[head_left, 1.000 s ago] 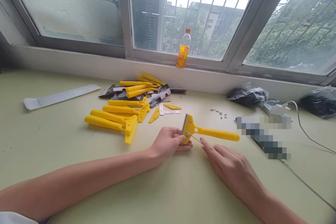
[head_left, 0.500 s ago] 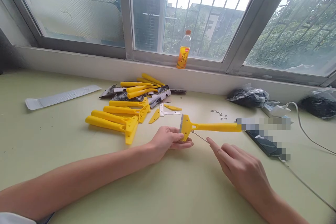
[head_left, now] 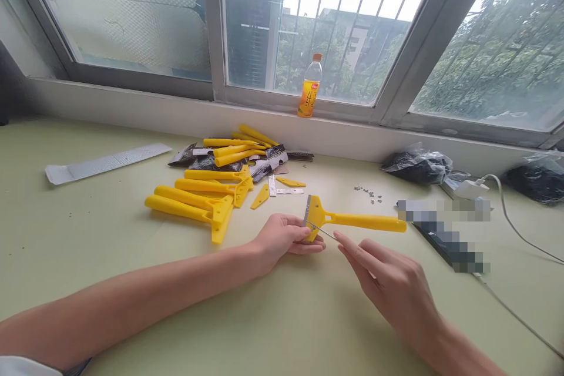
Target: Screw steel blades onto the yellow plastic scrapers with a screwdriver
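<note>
My left hand [head_left: 286,238] is closed on the head of a yellow scraper [head_left: 365,222], thumb on top and fingers beneath. A metal blade [head_left: 307,209] lies along the left edge of that head, and the handle points right. Between my right thumb and forefinger runs the thin metal shaft of a screwdriver [head_left: 325,231]; its handle is hidden in my right hand [head_left: 388,276]. The shaft's tip reaches over the scraper head near the blade; whether it touches a screw I cannot tell. Small screws [head_left: 368,192] lie loose beyond the scraper's handle.
Several yellow scrapers [head_left: 180,207] lie left, with more handles on dark packaging [head_left: 202,160] behind. Loose yellow plates [head_left: 261,196] and metal blades [head_left: 289,191] sit nearby. A bottle [head_left: 309,91] stands on the sill. A phone [head_left: 436,241], cables and black-filled bags [head_left: 416,163] are at right.
My right hand has moved left, carrying the screwdriver tip from beside the scraper's neck onto its head. The scraper's handle end has dipped slightly toward me. My left hand keeps its hold.
</note>
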{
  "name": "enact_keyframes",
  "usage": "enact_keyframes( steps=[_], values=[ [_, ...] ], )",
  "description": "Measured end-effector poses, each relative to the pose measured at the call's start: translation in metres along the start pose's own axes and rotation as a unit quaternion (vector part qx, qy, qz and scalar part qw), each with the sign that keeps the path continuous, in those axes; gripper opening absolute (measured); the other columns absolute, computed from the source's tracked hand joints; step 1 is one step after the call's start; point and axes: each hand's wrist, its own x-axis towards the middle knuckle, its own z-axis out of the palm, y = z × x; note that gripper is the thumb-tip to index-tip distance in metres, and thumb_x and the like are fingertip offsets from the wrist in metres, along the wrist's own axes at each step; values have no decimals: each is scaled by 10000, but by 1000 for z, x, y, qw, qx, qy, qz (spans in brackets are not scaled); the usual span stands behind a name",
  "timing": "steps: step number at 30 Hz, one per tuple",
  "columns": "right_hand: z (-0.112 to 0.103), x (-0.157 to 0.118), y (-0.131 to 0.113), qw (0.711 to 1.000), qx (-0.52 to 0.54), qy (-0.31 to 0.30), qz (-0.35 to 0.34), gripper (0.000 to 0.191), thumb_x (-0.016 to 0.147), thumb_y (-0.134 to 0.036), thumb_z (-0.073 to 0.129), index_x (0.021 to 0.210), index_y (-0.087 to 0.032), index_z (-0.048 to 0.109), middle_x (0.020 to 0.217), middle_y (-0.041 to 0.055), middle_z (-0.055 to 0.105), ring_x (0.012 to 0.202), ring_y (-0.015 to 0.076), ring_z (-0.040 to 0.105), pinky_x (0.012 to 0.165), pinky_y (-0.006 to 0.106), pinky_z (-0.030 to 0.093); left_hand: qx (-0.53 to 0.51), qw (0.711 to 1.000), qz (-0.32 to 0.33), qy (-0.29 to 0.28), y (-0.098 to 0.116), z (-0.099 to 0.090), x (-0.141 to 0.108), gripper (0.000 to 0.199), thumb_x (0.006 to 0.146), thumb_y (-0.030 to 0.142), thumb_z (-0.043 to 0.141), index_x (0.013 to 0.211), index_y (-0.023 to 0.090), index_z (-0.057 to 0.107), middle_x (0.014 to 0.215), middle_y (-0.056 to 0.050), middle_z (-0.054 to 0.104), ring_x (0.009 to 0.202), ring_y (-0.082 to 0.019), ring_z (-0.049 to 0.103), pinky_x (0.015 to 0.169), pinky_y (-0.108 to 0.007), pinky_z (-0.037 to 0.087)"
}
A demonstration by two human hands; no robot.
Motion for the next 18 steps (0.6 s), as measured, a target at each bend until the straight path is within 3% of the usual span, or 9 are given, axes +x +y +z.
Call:
enact_keyframes(
  steps=[12,15,18],
  values=[
    [4,-1,4,1000,1,6,22,308,1015,-190,543,1275,-237,702,618,-47,474,517,88,394,538,221,307,-1,1000,-4,3,2,1,-1,176,869,201,716,972,59,735,1056,-207,765,978,-280,764,1044,-383,553],
    [6,-1,3,995,68,-12,76,249,1022,-227,534,1220,-230,686,710,-28,578,532,87,449,535,211,348,0,1000,-12,11,3,2,-2,149,895,159,663,976,54,731,1066,-204,764,990,-278,762,1042,-369,556],
    [3,-6,4,971,167,-47,166,175,1042,-287,470,1084,-216,625,824,10,641,624,117,551,582,210,435,3,1000,-11,28,3,4,-3,136,917,130,615,971,52,713,1046,-202,769,966,-272,768,1011,-358,576]
  ],
)
